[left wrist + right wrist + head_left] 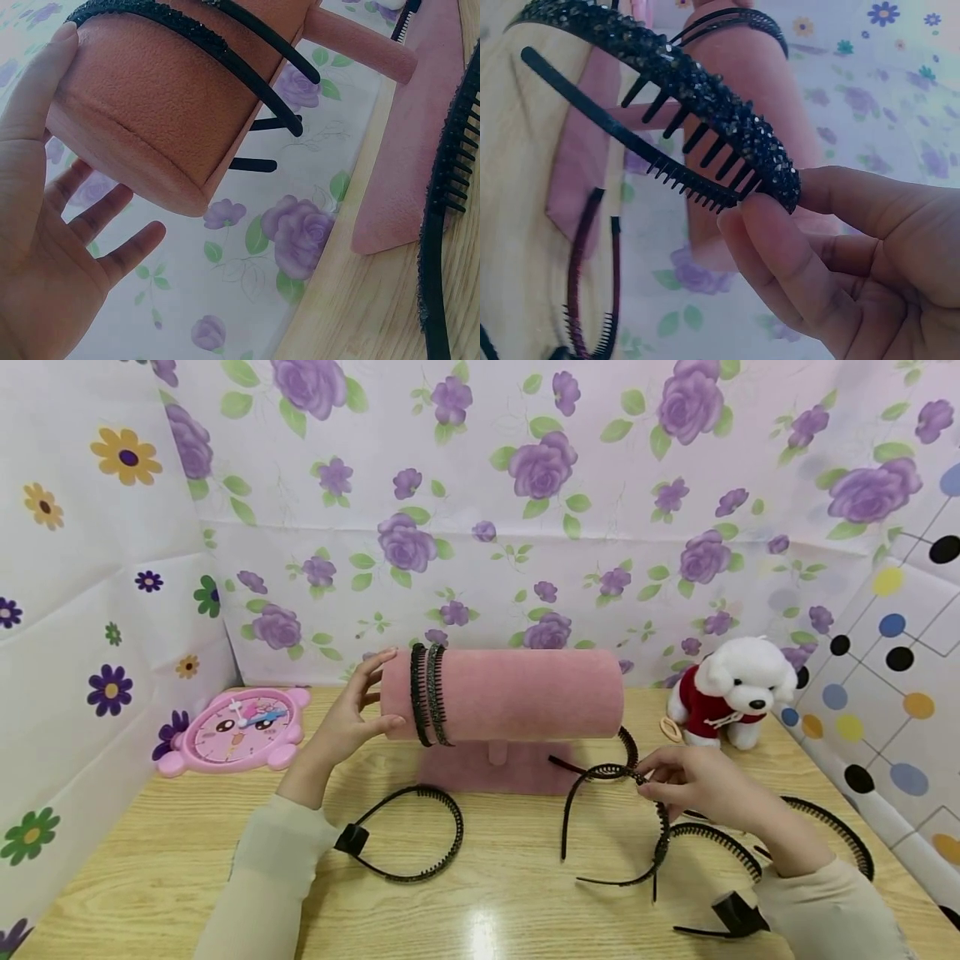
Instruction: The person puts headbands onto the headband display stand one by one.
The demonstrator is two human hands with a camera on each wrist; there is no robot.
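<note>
A pink plush headband stand point(525, 693) with a horizontal roll stands on the wooden table. Two dark toothed headbands point(418, 693) sit side by side around the roll's left part. My left hand point(352, 710) grips that left end, its thumb against the front; in the left wrist view some fingers point(135, 251) spread below the end, apart from it. With thumb and fingertips, my right hand point(701, 785) pinches a black headband point(705, 97) covered in glittering beads, teeth along its inner side. It hangs in front of the stand's right side, its tips toward the front left.
On the left lies a headband point(459, 831) with a black block on its ends. Several more headbands point(712, 831) lie around and under the right forearm, one with a black block point(738, 914). A pink clock point(240, 731) and white toy dog point(742, 685) stand at the back.
</note>
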